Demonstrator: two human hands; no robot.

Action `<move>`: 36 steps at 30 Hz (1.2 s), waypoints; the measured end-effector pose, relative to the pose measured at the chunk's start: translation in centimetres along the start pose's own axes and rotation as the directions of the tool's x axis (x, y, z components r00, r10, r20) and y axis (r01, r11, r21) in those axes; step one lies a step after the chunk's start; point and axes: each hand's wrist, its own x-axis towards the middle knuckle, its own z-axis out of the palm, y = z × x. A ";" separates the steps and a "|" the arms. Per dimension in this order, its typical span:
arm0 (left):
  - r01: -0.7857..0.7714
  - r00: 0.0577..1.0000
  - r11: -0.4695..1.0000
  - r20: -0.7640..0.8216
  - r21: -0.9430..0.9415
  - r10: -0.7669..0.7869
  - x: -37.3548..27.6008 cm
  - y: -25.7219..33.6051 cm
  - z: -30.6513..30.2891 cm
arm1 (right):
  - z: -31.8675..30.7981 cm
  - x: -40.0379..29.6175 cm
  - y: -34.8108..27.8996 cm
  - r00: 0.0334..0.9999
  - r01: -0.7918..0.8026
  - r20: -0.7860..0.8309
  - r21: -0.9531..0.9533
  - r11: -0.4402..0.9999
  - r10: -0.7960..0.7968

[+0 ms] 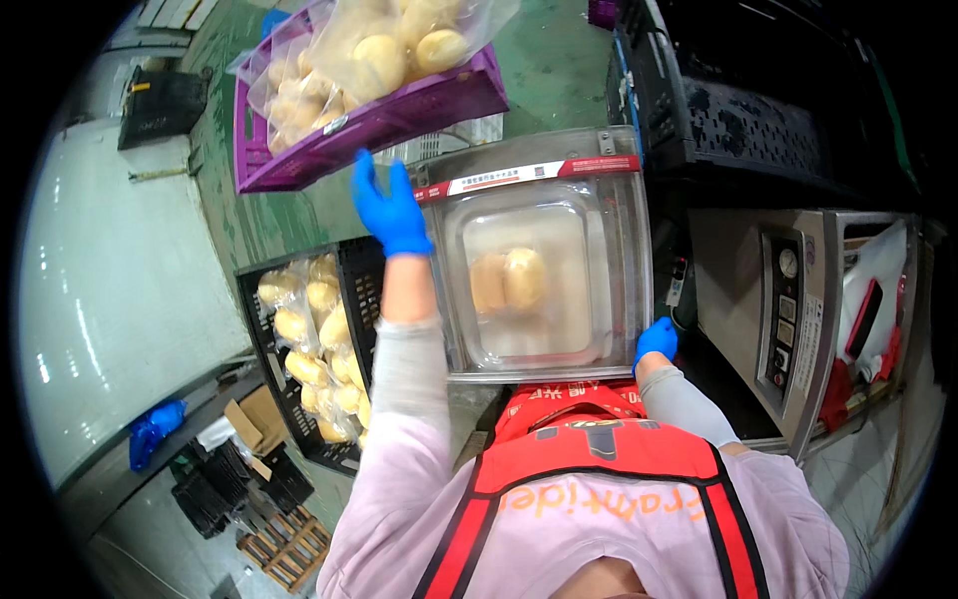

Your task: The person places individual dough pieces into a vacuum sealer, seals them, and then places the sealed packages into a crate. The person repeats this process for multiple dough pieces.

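In front of me stands a vacuum sealing machine with its transparent lid (528,352) down. Under the lid lie a peeled potato (525,278) and a browner piece beside it, seemingly bagged. My left hand (385,206), in a blue glove, is raised off the machine's back left corner with its fingers apart and nothing in it. A purple crate (374,127) with bags of peeled potatoes (378,64) is just beyond it. My right hand (657,341), also blue-gloved, is at the machine's front right corner; its fingers are partly hidden, so its grip is unclear.
A black crate (348,322) of bagged potatoes (322,367) stands left of the machine. At right are a metal machine with a gauge and knobs (756,292), a power strip (678,281) and black crates (651,97). A wooden pallet (288,550) lies at the lower left.
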 end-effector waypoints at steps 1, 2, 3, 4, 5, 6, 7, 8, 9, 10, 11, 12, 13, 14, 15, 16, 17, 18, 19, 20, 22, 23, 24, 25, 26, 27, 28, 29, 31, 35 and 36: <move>0.019 0.999 1.000 -0.036 0.018 -0.018 3.4 0.9 1.9 | 0.9 1.3 1.0 1.000 0.020 0.004 -0.013 1.000 -0.020; 0.043 0.997 0.999 -0.071 0.033 -0.041 6.4 1.1 3.6 | 1.4 2.2 1.7 0.999 0.039 0.003 -0.030 0.999 -0.039; 0.100 0.994 0.978 -0.061 0.182 -0.090 9.2 0.9 4.7 | 1.3 2.4 1.9 0.998 0.066 0.015 -0.038 0.997 -0.066; 0.191 0.982 0.949 -0.044 0.252 -0.186 10.5 2.3 6.2 | 1.1 2.3 1.8 0.996 0.087 0.020 -0.045 0.995 -0.086; 0.154 0.983 0.929 -0.147 0.337 -0.110 12.2 0.0 5.9 | 1.0 1.7 1.5 0.990 0.133 0.046 -0.059 0.989 -0.131; 0.274 0.961 0.892 -0.128 0.360 -0.244 13.0 0.8 6.5 | -0.2 0.7 0.3 0.991 0.115 0.076 -0.073 0.991 -0.109; 0.385 0.922 0.836 -0.121 0.390 -0.368 13.8 2.1 6.3 | -0.3 0.9 0.5 0.991 0.105 0.091 -0.041 0.994 -0.101; 0.344 0.939 0.847 -0.125 0.405 -0.321 14.5 1.0 5.7 | -0.1 1.2 0.9 0.989 0.098 0.108 -0.011 0.995 -0.097; 0.305 0.952 0.852 -0.138 0.425 -0.271 15.1 0.0 4.5 | 0.3 1.4 1.3 0.986 0.100 0.134 0.015 0.995 -0.101; 0.304 0.952 0.861 -0.163 0.408 -0.259 15.0 0.6 3.9 | 0.4 1.7 1.4 0.987 0.090 0.137 -0.001 0.996 -0.089; 0.290 0.955 0.897 -0.157 0.332 -0.251 15.2 1.2 3.1 | 0.4 1.9 1.5 0.987 0.073 0.143 0.015 0.997 -0.075; 0.262 0.961 0.913 -0.168 0.313 -0.218 15.9 1.2 1.5 | 0.4 1.7 1.6 0.985 0.064 0.158 0.027 0.998 -0.067; 0.229 0.967 0.928 -0.180 0.294 -0.182 16.4 1.7 0.0 | 0.4 1.4 1.6 0.983 0.055 0.175 0.041 0.998 -0.062; 0.185 0.973 0.952 -0.185 0.244 -0.141 16.8 2.2 -1.4 | 0.4 1.3 1.8 0.980 0.059 0.190 0.035 0.998 -0.065; 0.132 0.977 0.973 -0.189 0.191 -0.095 17.4 3.6 -2.5 | 0.6 1.5 2.0 0.977 0.061 0.204 0.036 0.998 -0.067; 0.075 0.981 0.989 -0.189 0.128 -0.050 18.0 5.4 -3.1 | 0.7 1.7 2.2 0.976 0.058 0.210 0.042 0.997 -0.065; 0.006 0.985 0.996 -0.170 0.088 0.010 18.2 7.3 -4.1 | 0.9 1.6 2.4 0.972 0.061 0.222 0.053 0.997 -0.071; -0.068 0.987 0.997 -0.144 0.027 0.071 17.9 10.1 -4.1 | 1.1 1.9 2.4 0.973 0.054 0.220 0.078 0.995 -0.070; -0.142 0.982 0.989 -0.127 -0.033 0.137 17.5 12.4 -5.0 | 1.2 2.2 2.5 0.973 0.054 0.219 0.104 0.993 -0.076; -0.267 0.956 0.962 -0.115 0.055 0.271 17.8 13.8 -6.2 | 2.2 2.9 3.1 0.976 0.074 0.190 0.157 0.985 -0.104; -0.272 0.962 0.952 -0.045 -0.139 0.268 15.8 17.8 -6.5 | 4.7 6.3 4.6 0.942 0.175 0.220 0.323 0.930 -0.254; -0.216 0.975 0.928 -0.010 -0.304 0.224 14.3 19.4 -7.1 | 4.8 7.3 5.0 0.915 0.232 0.222 0.390 0.891 -0.335; -0.211 0.973 0.927 0.027 -0.311 0.231 12.6 20.1 -8.1 | 3.3 5.9 3.6 0.914 0.263 0.145 0.502 0.824 -0.380; -0.209 0.968 0.926 0.067 -0.313 0.242 10.9 21.0 -9.5 | 1.6 3.9 1.9 0.864 0.261 0.180 0.638 0.724 -0.470; -0.188 0.968 0.925 0.096 -0.330 0.231 8.8 21.1 -10.3 | -2.7 -0.3 -1.1 0.768 0.136 0.285 0.802 0.581 -0.573; -0.170 0.963 0.918 0.136 -0.359 0.231 6.6 21.4 -10.4 | -6.1 -3.5 -3.4 0.683 0.198 0.238 0.850 0.488 -0.691; -0.122 0.950 0.889 0.208 -0.441 0.233 4.4 21.5 -10.1 | -9.0 -6.2 -4.9 0.587 0.250 0.180 0.887 0.388 -0.789; -0.079 0.932 0.864 0.271 -0.498 0.241 2.3 21.7 -10.9 | -11.7 -9.5 -5.9 0.454 0.216 0.149 0.938 0.271 -0.878; 0.078 0.903 0.877 0.406 -0.474 0.139 -2.6 22.2 -10.5 | -17.5 -13.4 -5.8 0.234 0.207 0.031 0.975 0.081 -0.972; 0.326 0.737 0.748 0.651 -0.578 0.182 -9.7 25.6 -10.4 | -22.2 -16.2 -1.0 0.213 0.602 -0.402 0.772 -0.205 -0.891; 0.333 0.691 0.729 0.681 -0.598 0.242 -11.1 26.7 -10.0 | -22.3 -15.7 0.6 0.285 0.571 -0.423 0.796 -0.202 -0.860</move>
